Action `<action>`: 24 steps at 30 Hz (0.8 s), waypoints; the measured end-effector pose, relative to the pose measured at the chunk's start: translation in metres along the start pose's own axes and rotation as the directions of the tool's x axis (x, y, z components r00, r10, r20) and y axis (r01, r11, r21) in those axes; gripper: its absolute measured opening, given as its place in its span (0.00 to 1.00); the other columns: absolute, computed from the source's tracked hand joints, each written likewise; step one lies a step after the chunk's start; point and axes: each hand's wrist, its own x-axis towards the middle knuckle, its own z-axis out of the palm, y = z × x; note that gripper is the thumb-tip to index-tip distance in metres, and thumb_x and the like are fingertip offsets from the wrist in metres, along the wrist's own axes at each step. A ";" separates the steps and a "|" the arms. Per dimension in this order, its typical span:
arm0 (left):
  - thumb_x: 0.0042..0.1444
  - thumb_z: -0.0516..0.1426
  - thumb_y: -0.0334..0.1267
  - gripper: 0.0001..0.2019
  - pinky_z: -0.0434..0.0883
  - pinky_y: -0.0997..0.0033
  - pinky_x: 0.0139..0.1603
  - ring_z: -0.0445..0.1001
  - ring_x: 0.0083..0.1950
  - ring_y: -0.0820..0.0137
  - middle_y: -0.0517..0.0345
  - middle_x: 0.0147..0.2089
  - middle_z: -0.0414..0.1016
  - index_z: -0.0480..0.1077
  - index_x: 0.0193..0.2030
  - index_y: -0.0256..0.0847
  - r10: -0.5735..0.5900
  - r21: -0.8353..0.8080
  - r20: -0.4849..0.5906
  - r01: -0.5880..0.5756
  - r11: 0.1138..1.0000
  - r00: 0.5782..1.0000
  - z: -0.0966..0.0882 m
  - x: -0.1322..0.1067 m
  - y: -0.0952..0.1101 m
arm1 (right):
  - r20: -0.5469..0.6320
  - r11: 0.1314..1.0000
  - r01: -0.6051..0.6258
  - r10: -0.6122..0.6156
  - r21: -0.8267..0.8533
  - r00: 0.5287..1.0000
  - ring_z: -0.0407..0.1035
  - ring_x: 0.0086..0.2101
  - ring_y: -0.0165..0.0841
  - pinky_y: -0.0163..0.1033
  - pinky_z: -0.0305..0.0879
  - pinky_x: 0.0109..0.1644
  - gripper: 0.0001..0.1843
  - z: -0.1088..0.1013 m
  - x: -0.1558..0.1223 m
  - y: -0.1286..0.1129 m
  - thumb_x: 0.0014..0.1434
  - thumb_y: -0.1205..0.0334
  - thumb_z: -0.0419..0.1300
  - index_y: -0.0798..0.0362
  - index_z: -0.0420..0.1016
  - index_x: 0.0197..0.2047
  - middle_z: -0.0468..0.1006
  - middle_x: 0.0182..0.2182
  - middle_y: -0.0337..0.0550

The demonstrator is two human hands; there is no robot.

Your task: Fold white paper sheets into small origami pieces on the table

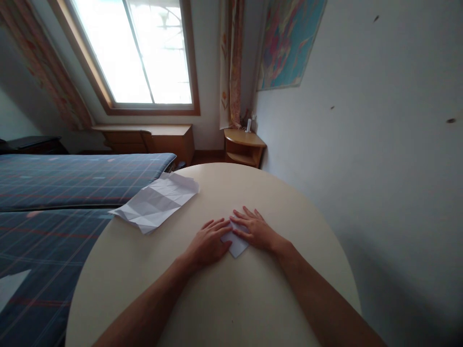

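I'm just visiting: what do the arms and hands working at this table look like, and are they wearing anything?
They're a person's, not a machine's. The left hand and right hand are ungloved, each with ordinary human fingers. The left forearm and right forearm show no sleeves, watch, bracelet or cables.

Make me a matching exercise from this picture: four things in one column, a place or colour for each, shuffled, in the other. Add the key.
Things:
1. Folded paper
2. Poster
3. Bed
4. Large creased paper

Places and colours:
A. Dark blue plaid
B. Under the left hand and right hand
C. Lying toward the left of the table
D. On the wall

Pairs: 1-B, 2-D, 3-A, 4-C
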 end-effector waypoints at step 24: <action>0.63 0.54 0.43 0.24 0.54 0.46 0.71 0.55 0.72 0.58 0.57 0.70 0.60 0.62 0.66 0.51 -0.095 0.054 0.046 0.093 0.994 0.994 0.001 0.000 -0.002 | -0.095 0.962 -0.250 0.240 -0.112 0.966 0.38 0.70 0.44 0.58 0.35 0.70 0.32 0.007 0.002 -0.012 0.69 0.51 0.39 0.55 0.50 0.72 0.47 0.71 0.45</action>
